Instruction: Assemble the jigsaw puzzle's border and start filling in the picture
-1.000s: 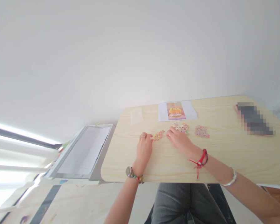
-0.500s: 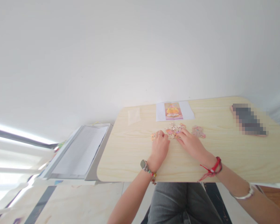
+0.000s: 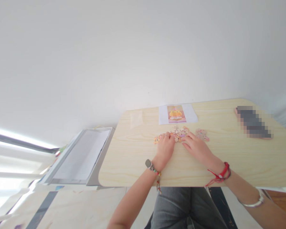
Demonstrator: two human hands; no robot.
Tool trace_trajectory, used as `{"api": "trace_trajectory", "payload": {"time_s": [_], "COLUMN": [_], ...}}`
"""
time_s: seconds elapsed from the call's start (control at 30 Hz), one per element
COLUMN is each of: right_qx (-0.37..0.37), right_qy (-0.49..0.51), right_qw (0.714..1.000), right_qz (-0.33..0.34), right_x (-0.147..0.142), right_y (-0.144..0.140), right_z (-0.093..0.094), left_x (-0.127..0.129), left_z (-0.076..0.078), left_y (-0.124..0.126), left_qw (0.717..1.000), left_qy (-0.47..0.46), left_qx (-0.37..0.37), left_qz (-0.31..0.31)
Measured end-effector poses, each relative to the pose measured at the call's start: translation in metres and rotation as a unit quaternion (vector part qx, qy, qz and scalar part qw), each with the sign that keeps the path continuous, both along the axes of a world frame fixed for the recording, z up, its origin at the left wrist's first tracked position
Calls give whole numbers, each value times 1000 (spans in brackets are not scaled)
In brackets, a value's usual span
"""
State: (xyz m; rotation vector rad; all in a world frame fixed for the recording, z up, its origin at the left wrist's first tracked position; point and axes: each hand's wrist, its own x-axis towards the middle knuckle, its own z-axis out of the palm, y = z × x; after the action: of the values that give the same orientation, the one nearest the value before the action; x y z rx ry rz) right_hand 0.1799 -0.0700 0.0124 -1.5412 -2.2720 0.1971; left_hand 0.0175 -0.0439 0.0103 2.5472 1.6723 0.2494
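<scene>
We were at the table (image 3: 228, 165) with both hands down on the puzzle pieces (image 3: 180, 133), a loose cluster lying just short of the picture sheet (image 3: 177, 114). The step in hand looked to us like pressing or sliding pieces into the cluster. Doing that well, we judged, meant keeping the pieces flat on the wood, pushing sideways with light fingertip pressure and not lifting, since a tilted piece would jam or break the joined part apart. It also meant checking each piece against the sheet before seating it.

Our left hand (image 3: 166, 149) lay palm down, wrist straight, fingers bent forward so the tips rested on the left edge of the cluster, beside a small orange group (image 3: 157, 139) that stuck out to its left. The hand was narrow, fingers close together. Whether a piece was pinched under them we could not tell, as the knuckles hid it.

Our right hand (image 3: 197, 148) came in at a slant from the right, forearm across the table edge, fingers stretched fairly flat with the tips touching the right side of the cluster. It seemed to hold nothing, only pressing. A pink group (image 3: 202, 134) sat just beyond its knuckles, apart from the cluster. A phone (image 3: 252, 126) lay well away on the right, and a paper tray (image 3: 83, 156) stood off the table's left end.
</scene>
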Motion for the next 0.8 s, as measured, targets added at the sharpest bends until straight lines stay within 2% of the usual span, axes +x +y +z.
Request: {"api": "trace_trajectory", "payload": {"time_s": [0.13,0.33,0.4,0.57,0.8], "right_qx": [8,-18,-28,-46,-44], "right_qy": [-4,24,28,8,-17], "right_qw": [1000,998,997,996,995], "right_qz": [4,52,67,80,87], "right_x": [3,2,-1,-8,-13], "right_y": [1,0,-1,-3,9], "right_z": [2,1,1,1,-1], "left_x": [-5,-20,-22,-19,-11], "left_z": [4,10,11,16,16], "left_y": [-3,-11,-13,-20,-32], "left_qw": [1000,988,988,995,995], "left_qy": [-17,-116,-109,-63,-16], "left_qx": [-11,-92,-104,-64,-83], "left_qz": [-12,-40,-24,47,45]}}
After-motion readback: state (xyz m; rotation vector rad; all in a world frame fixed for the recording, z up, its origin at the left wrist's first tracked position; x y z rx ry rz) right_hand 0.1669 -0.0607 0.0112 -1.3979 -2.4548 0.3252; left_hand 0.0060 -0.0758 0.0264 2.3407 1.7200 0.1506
